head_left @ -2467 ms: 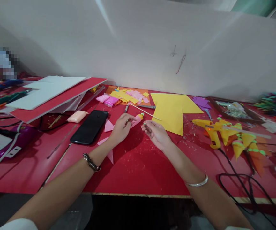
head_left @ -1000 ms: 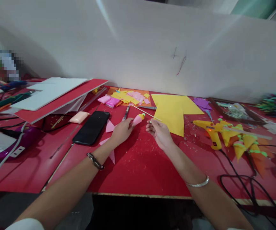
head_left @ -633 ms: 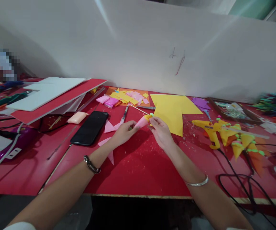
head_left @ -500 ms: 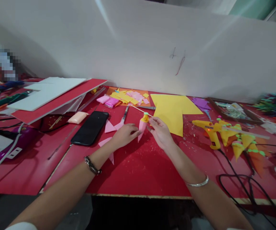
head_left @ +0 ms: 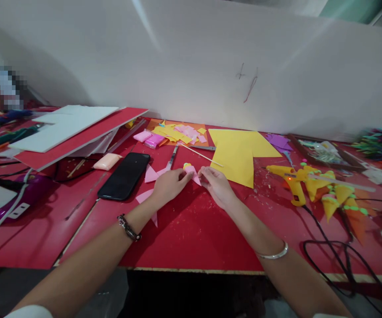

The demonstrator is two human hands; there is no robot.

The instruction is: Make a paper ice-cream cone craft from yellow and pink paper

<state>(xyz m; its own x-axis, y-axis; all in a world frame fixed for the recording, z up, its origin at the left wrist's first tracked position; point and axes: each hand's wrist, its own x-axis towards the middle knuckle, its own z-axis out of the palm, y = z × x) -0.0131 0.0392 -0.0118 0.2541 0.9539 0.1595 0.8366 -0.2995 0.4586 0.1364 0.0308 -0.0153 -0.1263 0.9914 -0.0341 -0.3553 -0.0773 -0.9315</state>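
Note:
A small pink paper cone with a yellow top and a pale green dot is in front of me, its tip slanting toward the lower right. My left hand is closed, pinching the cone from the left between thumb and fingers. Thumb and fingertips of my right hand are pressed together at the cone's right edge near the tip. Pink paper pieces lie by my left hand, close to a craft knife. Behind the cone, a thin stick reaches onto a yellow sheet.
To the left are a black phone, a peach clay packet and stacked boards. Paper scraps lie at the back. On the right, a yellow glue gun with trailing black cable sits beside several finished paper cones.
The cone has swung from nearly upright to tilted, its yellow top moving left and down. My right hand has shifted slightly left and lower, and the thin stick behind shows more fully.

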